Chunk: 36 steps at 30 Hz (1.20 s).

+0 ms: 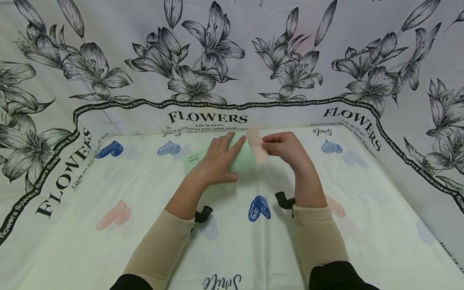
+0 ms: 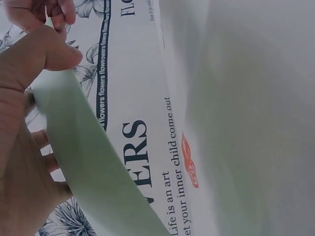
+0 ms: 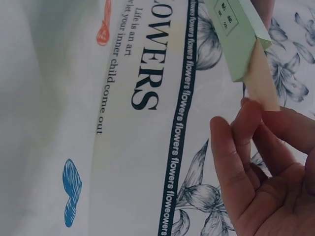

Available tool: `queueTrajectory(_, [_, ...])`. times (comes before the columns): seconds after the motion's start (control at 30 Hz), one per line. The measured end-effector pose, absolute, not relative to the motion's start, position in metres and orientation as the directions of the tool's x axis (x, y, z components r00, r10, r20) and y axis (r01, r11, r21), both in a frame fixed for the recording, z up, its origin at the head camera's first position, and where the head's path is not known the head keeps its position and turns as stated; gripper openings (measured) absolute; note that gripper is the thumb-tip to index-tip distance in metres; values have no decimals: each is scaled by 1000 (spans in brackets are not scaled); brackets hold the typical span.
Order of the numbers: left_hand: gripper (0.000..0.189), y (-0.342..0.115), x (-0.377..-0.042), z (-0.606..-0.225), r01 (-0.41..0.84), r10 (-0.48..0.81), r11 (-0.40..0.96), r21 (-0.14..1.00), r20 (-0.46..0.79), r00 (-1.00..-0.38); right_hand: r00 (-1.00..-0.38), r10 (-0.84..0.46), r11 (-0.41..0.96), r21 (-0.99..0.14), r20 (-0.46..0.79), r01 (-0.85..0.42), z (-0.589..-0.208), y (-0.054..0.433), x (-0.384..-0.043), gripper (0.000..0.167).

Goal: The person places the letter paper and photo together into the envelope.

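A pale green envelope point(image 1: 244, 159) with a small printed box at its left end is in front of me, near the back of the cloth-covered table. My left hand point(image 1: 216, 163) grips it, fingers spread over its face and the thumb lower down. Seen from the left wrist, the green paper point(image 2: 86, 147) runs between thumb and fingers. From the envelope's right end sticks out a pale pink paper piece point(image 1: 256, 147). My right hand point(image 1: 290, 149) pinches this piece by its outer edge, thumb against fingertips. The right wrist view shows the pink paper point(image 3: 261, 81) coming out of the envelope's end.
A white cloth point(image 1: 152, 241) with hearts and "Smile" lettering covers the tabletop. Behind and beside it hangs a white curtain point(image 1: 152, 16) printed with black flowers. Each wrist carries a black camera mount point(image 1: 284, 200).
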State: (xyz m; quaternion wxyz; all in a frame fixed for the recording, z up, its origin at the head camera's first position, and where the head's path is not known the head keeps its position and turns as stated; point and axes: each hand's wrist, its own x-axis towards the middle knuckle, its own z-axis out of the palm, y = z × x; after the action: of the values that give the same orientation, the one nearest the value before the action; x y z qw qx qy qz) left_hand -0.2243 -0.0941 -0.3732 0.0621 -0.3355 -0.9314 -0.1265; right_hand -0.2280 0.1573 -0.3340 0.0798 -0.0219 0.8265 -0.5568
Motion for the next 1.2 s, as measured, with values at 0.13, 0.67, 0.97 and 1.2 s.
queueTrajectory(0.13, [113, -95, -225, -373, 637, 605, 749, 182, 203, -770, -992, -110, 399, -917, -61, 12, -333, 160, -227, 30])
queueTrajectory(0.67, [112, -95, -224, -373, 631, 602, 750, 199, 189, -776, -976, -210, 420, -907, -62, -32, -334, 149, -227, 33])
queueTrajectory(0.97, [112, -94, -224, -375, 637, 607, 744, 202, 193, -771, -955, -291, 499, -861, -58, -100, -336, 140, -224, 33])
queueTrajectory(1.2, [111, -93, -223, -375, 648, 614, 738, 185, 214, -760, -937, -344, 451, -886, -65, -104, -337, 135, -222, 33])
